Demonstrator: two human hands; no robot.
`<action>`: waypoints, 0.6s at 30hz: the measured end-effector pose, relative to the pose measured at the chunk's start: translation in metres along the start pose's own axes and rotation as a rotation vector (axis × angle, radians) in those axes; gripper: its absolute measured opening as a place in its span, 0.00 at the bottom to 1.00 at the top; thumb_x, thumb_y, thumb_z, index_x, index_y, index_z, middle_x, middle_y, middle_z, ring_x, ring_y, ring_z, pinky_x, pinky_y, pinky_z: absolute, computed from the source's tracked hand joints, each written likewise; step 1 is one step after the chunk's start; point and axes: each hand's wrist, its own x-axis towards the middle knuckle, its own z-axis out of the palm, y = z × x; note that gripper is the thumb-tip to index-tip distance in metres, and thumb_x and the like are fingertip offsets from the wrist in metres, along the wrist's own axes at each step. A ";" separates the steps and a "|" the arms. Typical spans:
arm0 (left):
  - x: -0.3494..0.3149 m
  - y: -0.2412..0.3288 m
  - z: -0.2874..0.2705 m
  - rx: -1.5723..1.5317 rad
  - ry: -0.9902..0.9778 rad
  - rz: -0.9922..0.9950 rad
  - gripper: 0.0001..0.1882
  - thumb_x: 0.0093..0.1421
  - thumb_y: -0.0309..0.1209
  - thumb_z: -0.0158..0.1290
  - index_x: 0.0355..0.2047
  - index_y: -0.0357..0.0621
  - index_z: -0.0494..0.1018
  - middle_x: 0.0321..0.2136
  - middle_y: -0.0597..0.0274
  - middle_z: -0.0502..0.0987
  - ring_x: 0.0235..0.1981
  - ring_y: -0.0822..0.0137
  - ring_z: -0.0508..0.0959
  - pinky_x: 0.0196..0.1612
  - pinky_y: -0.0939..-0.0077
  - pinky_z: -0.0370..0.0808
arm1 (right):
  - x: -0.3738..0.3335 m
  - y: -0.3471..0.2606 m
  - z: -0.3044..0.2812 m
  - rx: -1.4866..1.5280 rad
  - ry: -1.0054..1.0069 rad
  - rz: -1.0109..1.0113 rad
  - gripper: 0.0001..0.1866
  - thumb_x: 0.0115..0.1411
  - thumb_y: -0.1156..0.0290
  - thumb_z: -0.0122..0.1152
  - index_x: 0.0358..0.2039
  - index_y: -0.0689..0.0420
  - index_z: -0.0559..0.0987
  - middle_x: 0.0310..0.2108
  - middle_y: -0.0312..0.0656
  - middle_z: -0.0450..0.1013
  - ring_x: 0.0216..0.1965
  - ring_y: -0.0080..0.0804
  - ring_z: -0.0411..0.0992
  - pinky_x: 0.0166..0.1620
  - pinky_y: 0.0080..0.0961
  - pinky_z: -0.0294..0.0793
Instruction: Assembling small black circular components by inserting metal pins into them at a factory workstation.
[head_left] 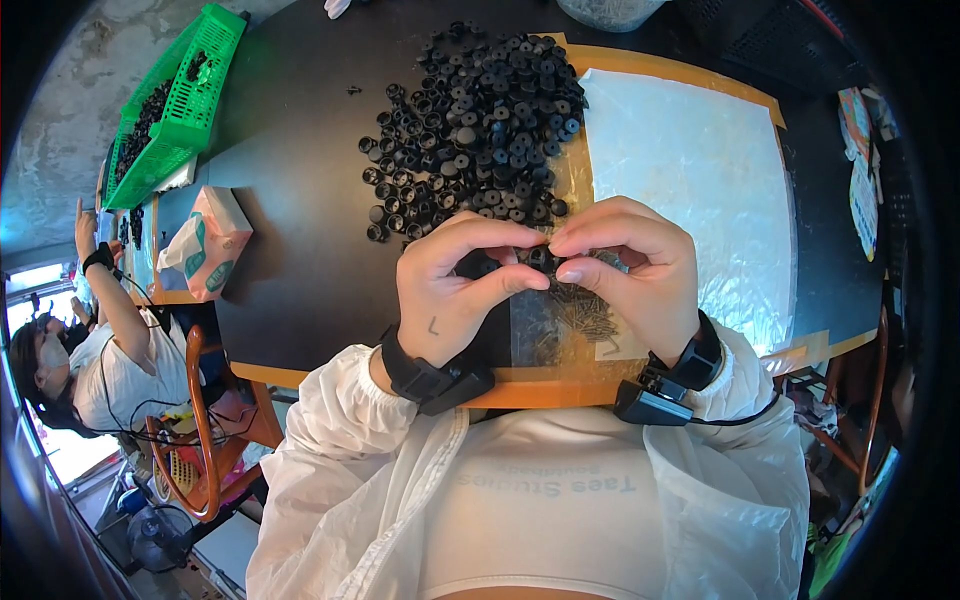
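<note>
In front of my chest, a small round black plastic cap (541,259) is pinched between the fingertips of both hands. My left hand (455,280) grips its left side with thumb and index finger. From the other side, the closed fingertips of my right hand (645,265) press against it; whether they also hold a smaller part is hidden. Just below the fingers lies a heap of thin metal screws or pins (588,318), too fine to tell which. Beyond my hands spreads a large pile of similar black caps (490,125), some hollow side up.
A white sheet (690,190), taped down, covers the table's right side. Left are a tissue pack (210,245) and a green basket (180,110) of small black parts. Another person (120,370) sits at far left near a wooden chair (205,430). A clear container (610,12) stands at the back.
</note>
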 end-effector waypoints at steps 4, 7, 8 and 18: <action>0.000 0.001 0.001 -0.035 0.011 -0.026 0.18 0.46 0.24 0.69 0.40 0.38 0.80 0.33 0.61 0.79 0.33 0.72 0.77 0.38 0.80 0.75 | 0.000 -0.007 0.007 0.124 0.091 0.101 0.09 0.51 0.82 0.69 0.35 0.61 0.83 0.35 0.42 0.77 0.38 0.28 0.76 0.44 0.22 0.76; 0.000 0.003 0.001 -0.001 0.014 -0.020 0.18 0.47 0.24 0.69 0.39 0.38 0.80 0.33 0.61 0.80 0.33 0.72 0.78 0.38 0.80 0.75 | -0.003 0.001 0.003 0.128 0.056 0.096 0.11 0.50 0.82 0.69 0.36 0.61 0.82 0.35 0.41 0.77 0.38 0.27 0.76 0.44 0.22 0.76; 0.000 0.003 0.001 0.014 0.014 -0.015 0.17 0.47 0.24 0.68 0.39 0.39 0.80 0.33 0.61 0.80 0.33 0.72 0.78 0.38 0.80 0.75 | -0.003 0.001 0.001 0.128 0.056 0.096 0.11 0.50 0.82 0.69 0.36 0.61 0.82 0.35 0.41 0.77 0.38 0.27 0.76 0.44 0.22 0.76; 0.007 -0.002 -0.003 0.318 -0.015 0.263 0.16 0.46 0.30 0.69 0.36 0.40 0.81 0.35 0.62 0.74 0.35 0.70 0.73 0.38 0.79 0.70 | 0.002 -0.001 0.001 0.035 -0.029 0.146 0.16 0.50 0.80 0.70 0.41 0.61 0.80 0.37 0.40 0.76 0.38 0.26 0.74 0.44 0.22 0.74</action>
